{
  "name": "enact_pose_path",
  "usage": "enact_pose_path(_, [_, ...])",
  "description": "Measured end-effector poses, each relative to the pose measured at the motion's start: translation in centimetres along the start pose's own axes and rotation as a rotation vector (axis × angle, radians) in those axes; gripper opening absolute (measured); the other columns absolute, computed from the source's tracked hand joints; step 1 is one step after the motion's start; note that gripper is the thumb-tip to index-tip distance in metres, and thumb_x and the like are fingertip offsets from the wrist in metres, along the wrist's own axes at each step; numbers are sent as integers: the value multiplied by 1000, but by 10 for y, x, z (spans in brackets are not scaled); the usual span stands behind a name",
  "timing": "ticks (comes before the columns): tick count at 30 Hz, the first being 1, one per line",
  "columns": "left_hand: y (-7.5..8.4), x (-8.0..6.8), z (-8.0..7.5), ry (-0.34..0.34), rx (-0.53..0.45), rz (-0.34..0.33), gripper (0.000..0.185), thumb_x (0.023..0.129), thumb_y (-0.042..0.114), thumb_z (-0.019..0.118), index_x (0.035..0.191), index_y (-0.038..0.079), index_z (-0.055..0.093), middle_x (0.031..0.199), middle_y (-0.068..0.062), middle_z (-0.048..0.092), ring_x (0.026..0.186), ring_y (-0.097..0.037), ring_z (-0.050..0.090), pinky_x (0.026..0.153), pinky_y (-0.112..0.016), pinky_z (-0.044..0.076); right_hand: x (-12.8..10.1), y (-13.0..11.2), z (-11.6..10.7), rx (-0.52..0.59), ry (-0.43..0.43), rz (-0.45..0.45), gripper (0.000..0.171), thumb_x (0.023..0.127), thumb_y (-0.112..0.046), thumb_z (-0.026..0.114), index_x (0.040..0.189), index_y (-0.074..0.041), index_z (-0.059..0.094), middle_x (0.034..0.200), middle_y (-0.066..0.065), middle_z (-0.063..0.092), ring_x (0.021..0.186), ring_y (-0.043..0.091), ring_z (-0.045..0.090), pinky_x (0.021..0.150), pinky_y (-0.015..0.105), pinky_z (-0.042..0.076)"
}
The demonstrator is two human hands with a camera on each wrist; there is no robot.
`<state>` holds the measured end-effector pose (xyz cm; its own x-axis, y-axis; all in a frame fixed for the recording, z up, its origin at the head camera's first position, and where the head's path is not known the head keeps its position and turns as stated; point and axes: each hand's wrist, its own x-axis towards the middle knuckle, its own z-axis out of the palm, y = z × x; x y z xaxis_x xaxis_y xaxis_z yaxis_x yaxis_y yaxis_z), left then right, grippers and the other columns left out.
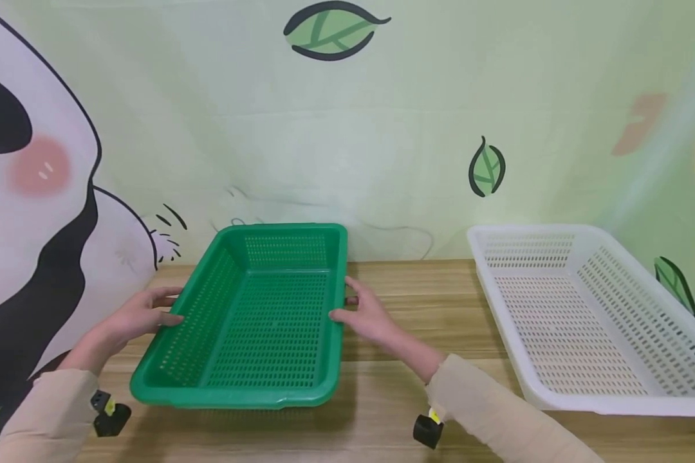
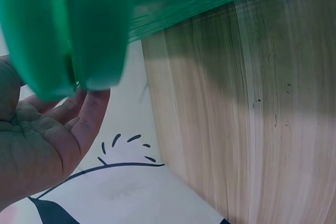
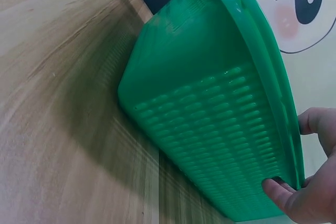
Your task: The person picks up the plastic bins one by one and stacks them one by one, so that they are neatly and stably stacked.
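Wooden table (image 1: 417, 399): green basket (image 1: 255, 321) between both hands' grip.

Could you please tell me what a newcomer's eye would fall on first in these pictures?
Probably the green perforated basket at the middle of the wooden table, gripped at its long rims by the left hand and right hand. Next, the empty white basket to its right, and the cartoon panda backdrop at far left.
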<state>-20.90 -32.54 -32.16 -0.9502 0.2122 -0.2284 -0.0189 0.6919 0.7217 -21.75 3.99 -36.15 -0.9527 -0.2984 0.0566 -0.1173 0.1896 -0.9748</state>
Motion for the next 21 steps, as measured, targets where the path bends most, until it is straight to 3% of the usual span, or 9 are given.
enact_pose_path(14, [7,2,7,2,-29,40,59,89,7,51,136,-14,21,130,-38,33,107,-41,51,82,-47,49,-1,7,-9,-4,26,-11,70,79,-5,62,140,2,27,133,19,38,109,32,48,79,35,51])
enact_pose_path(21, [11,3,10,12,-32,27,62,88,7,53,136,-14,21,130,-39,32,106,-40,52,80,-45,50,-2,10,-14,-29,39,-29,71,78,-5,63,139,3,28,139,19,33,111,33,48,81,37,50])
